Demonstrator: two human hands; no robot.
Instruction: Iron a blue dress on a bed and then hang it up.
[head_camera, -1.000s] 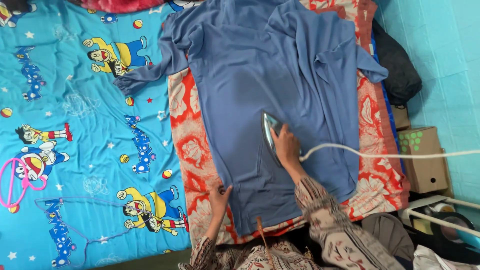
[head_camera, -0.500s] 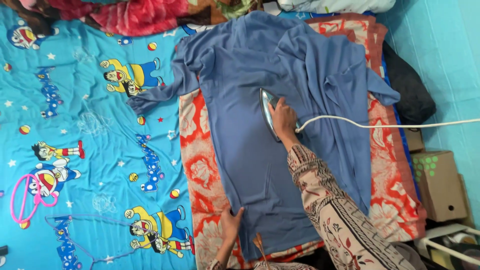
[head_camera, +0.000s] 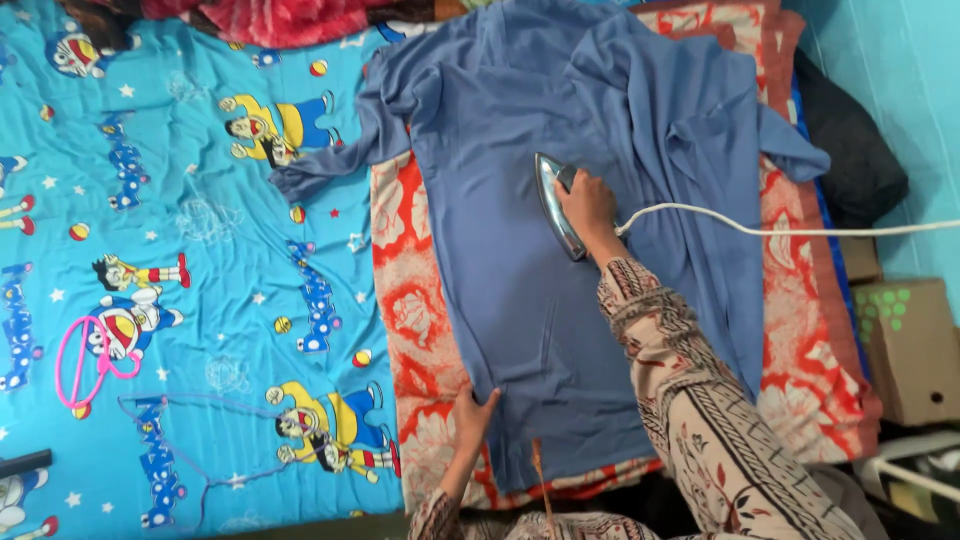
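The iron (head_camera: 556, 205), prob. hard, hot & heavy, is gripped by its top handle in the closed right hand (head_camera: 588, 203) mid-way up the soft, floppy blue garment (head_camera: 520, 250), whose near left edge is pinned by the left hand (head_camera: 472, 412), fingers pressed down.

Bedroom corner, daylight-bright, turquoise all round.
Bed with cartoon-print blue sheet (head_camera: 200, 300); red floral blanket (head_camera: 400, 300) laid over it. Painted turquoise wall (head_camera: 900, 80) at right. Cardboard box (head_camera: 905, 350) and dark bag (head_camera: 850, 150) beside bed. Pink hanger (head_camera: 85, 360) on sheet.
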